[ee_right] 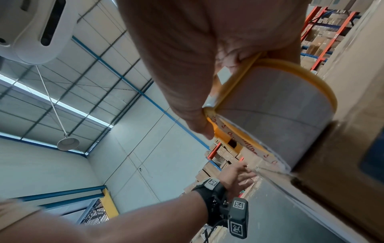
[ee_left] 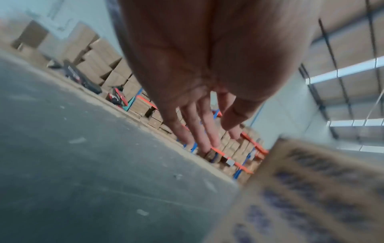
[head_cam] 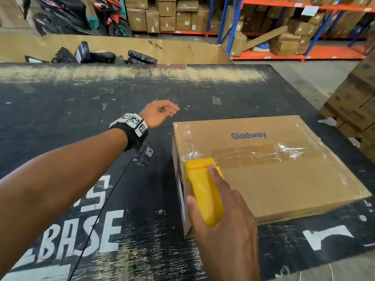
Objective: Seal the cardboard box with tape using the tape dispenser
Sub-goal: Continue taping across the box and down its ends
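Note:
A brown cardboard box (head_cam: pixel 274 171) printed "Glodway" lies flat on the dark table (head_cam: pixel 81 94), with clear tape (head_cam: pixel 284 152) running along its top seam. My right hand (head_cam: pixel 221 216) grips the yellow tape dispenser (head_cam: pixel 203 189), which sits at the box's left edge, over the corner. In the right wrist view the dispenser (ee_right: pixel 245 85) carries a grey tape roll (ee_right: pixel 276 115) pressed against the box (ee_right: pixel 353 115). My left hand (head_cam: pixel 162 112) hovers above the table just beyond the box's far left corner, fingers relaxed and holding nothing; its straight fingers (ee_left: pixel 199 128) show in the left wrist view.
A large open carton (head_cam: pixel 182 51) with black wrapped parcels (head_cam: pixel 101 55) stands behind the table. Shelving racks (head_cam: pixel 304 27) full of boxes line the back. Stacked cartons (head_cam: pixel 357 102) rise at the right. Parked scooters (head_cam: pixel 81 15) stand at the far left.

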Demonstrator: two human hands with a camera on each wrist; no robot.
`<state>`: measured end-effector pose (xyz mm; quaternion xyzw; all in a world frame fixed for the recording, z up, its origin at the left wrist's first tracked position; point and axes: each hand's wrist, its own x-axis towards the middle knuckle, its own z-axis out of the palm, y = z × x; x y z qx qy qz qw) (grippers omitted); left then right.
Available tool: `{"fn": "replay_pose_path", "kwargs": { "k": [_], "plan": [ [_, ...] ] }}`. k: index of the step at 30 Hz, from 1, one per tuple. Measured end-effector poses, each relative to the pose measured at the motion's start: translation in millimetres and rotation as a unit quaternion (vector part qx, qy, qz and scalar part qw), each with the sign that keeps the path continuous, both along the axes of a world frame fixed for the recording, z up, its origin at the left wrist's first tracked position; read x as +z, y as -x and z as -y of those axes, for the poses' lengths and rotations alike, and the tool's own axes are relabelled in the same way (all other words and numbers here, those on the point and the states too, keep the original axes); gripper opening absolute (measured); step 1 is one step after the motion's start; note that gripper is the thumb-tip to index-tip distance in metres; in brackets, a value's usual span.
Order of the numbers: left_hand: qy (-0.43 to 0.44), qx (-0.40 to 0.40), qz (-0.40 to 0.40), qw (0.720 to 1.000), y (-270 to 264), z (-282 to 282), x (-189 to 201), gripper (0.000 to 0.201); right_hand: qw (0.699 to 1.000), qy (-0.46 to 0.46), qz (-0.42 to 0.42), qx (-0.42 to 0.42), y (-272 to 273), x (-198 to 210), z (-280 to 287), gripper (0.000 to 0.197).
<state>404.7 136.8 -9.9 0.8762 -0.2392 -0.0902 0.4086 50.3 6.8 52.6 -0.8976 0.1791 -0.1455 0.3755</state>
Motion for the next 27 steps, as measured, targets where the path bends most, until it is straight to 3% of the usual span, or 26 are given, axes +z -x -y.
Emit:
{"fn": "replay_pose_path", "kwargs": {
  "k": [3, 5, 7, 13, 17, 27],
  "plan": [
    [0.040, -0.071, 0.109, 0.991, 38.6, 1.7, 11.0, 0.033, 0.999, -0.023, -0.027, 0.022, 1.1, 3.7, 0.8, 0.074],
    [-0.031, -0.162, 0.136, 0.977, 65.4, 6.4, 7.2, 0.046, 0.999, -0.027, -0.031, 0.024, 1.4, 6.4, 2.1, 0.074],
    [-0.114, -0.202, 0.143, 0.962, 78.5, 9.5, -3.2, 0.054, 0.998, -0.028, -0.043, 0.031, 2.5, 9.0, 2.7, 0.074],
    [-0.183, -0.211, 0.121, 0.953, 84.2, 13.2, 3.8, 0.058, 0.991, 0.026, -0.113, 0.069, 49.8, 14.3, 5.5, 0.078],
    [-0.186, -0.240, 0.146, 0.942, 109.0, 24.1, -2.3, 0.057, 0.995, 0.052, -0.077, 0.025, 85.1, 8.3, 16.6, 0.079],
    [-0.176, -0.225, 0.138, 0.948, 116.2, 33.1, -0.4, 0.056, 0.990, 0.054, -0.124, 0.036, 89.2, 15.7, 15.4, 0.078]
  ]
}}
